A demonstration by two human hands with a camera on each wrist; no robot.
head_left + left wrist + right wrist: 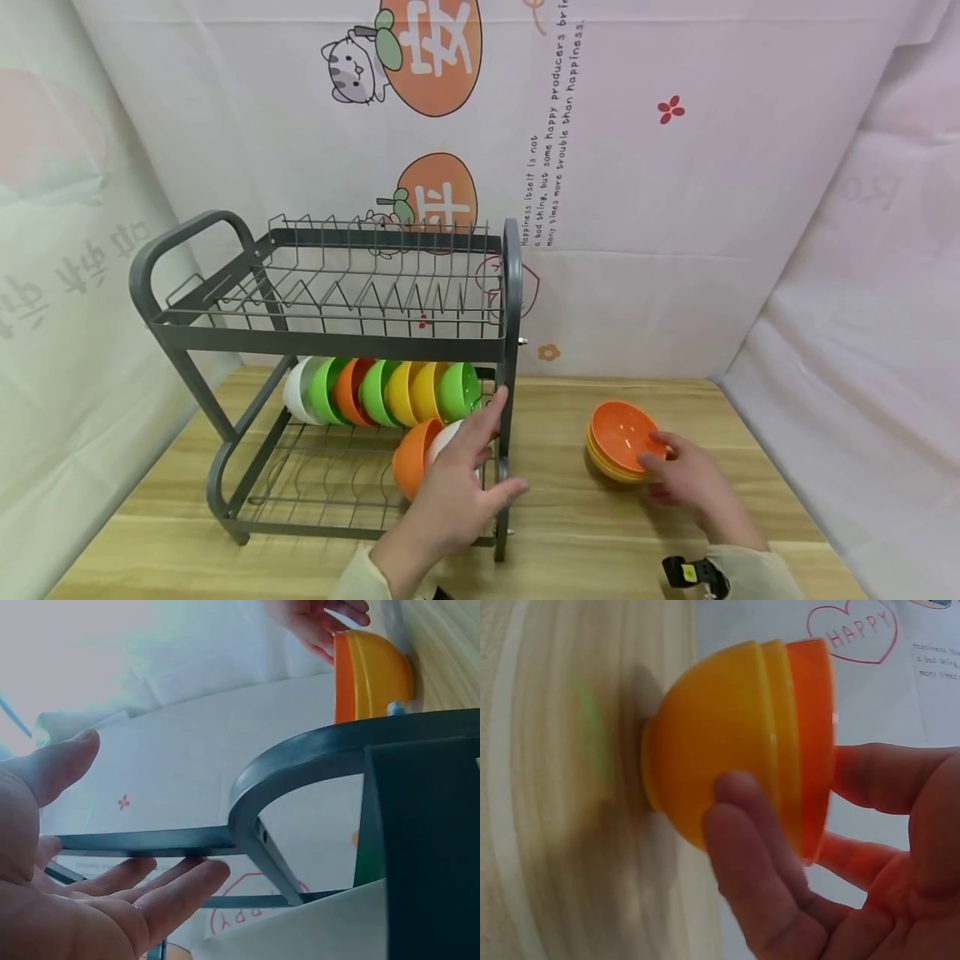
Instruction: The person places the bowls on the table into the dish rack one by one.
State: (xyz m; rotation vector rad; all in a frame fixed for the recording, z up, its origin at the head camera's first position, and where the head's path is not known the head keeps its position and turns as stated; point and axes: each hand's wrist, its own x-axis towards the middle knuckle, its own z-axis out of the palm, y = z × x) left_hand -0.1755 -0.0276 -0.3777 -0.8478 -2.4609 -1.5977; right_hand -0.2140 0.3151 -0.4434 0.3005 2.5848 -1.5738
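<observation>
On the wooden table, to the right of the rack, stands a nested stack of bowls, with an orange bowl on top of yellow bowls. My right hand holds the stack at its right edge, fingers along the outside and thumb at the orange rim. My left hand is held up, fingers extended and thumb spread, at the right front of the dark dish rack. It holds nothing. Behind it on the lower tier sit an orange bowl and a white bowl, partly hidden by the hand.
Along the back of the lower tier stands a row of tilted bowls: a white bowl, several green, yellow and orange ones. The upper tier has wire dividers. A printed cloth hangs behind the table; more cloth closes both sides.
</observation>
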